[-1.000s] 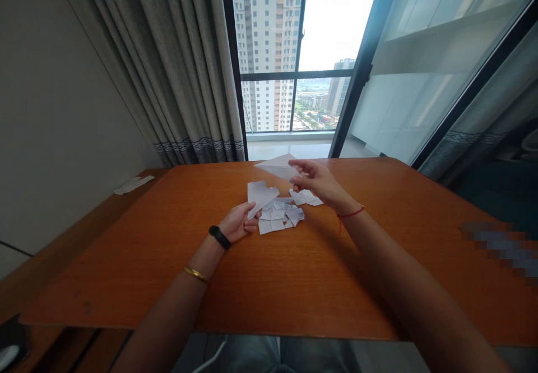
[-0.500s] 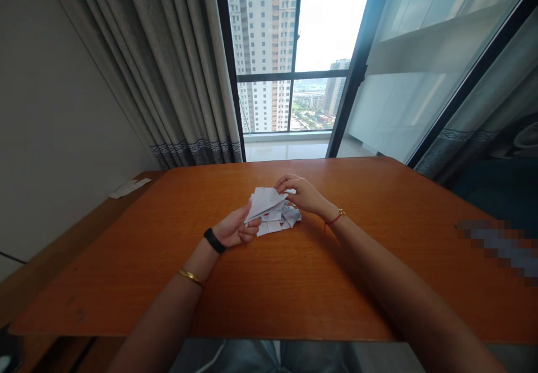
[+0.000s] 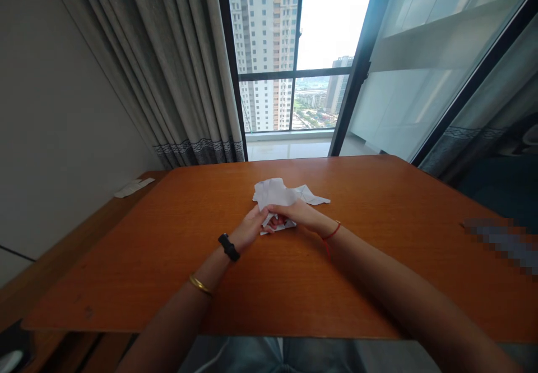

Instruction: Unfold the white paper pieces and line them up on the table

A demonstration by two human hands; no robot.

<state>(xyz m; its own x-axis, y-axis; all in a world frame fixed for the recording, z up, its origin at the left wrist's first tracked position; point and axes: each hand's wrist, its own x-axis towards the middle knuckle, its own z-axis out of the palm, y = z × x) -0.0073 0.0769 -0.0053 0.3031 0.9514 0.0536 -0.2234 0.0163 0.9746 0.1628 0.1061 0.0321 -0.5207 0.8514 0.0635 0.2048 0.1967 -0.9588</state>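
My left hand [image 3: 254, 222] and my right hand [image 3: 294, 211] come together at the near edge of a white sheet of paper [image 3: 272, 190], their thumbs pressed on it. Both hands are closed on that paper, which tilts upward away from me over the table. Behind my right hand lies a creased piece of white paper [image 3: 311, 194] with a pointed end to the right. More folded white paper [image 3: 288, 225] shows on the table just below my fingers. My hands partly cover the pile.
The brown wooden table [image 3: 176, 283] spreads around the papers. Flat pale strips [image 3: 133, 187] lie on a ledge at the far left. A blurred-out object [image 3: 502, 244] is at the right edge. Curtains [image 3: 189, 70] and a glass door stand beyond the table.
My right hand has come down and left to meet my left hand at the paper's near edge. The held paper looks more opened out, and a creased piece now shows to the right.
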